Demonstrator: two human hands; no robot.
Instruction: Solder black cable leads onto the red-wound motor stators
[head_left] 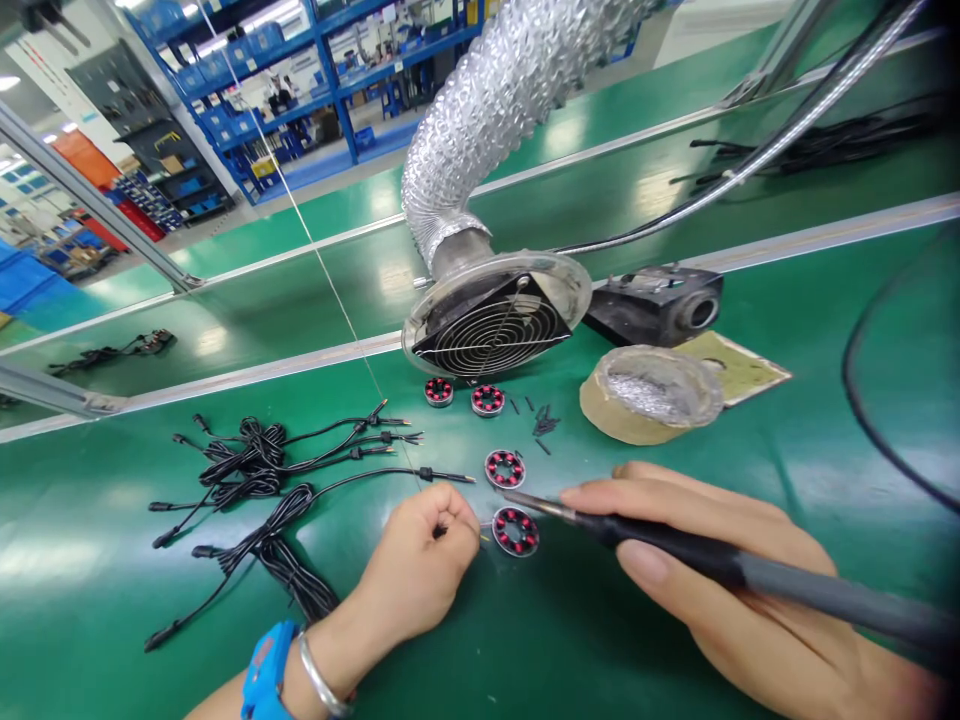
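Observation:
My right hand (720, 580) holds a soldering iron (667, 543) like a pen. Its metal tip lies between two round parts with red windings, close to the upper rim of the nearer ring (515, 531) and the lower edge of the other ring (505, 469). My left hand (420, 555) is closed in a pinch at the left side of the nearer ring. Thin wire ends (484, 538) poke out past its fingertips; the rest of what it grips is hidden. Just above this hand lies a black cable (390, 472) with a bare tip.
Coiled black cables (247, 460) lie at left. Two more red-wound rings (488, 400) and several small black tubes (546, 422) sit farther back. Behind them stands a fan (495, 325) on a silver duct (480, 120). A round tub (645, 395) and black iron holder (660, 300) are at right.

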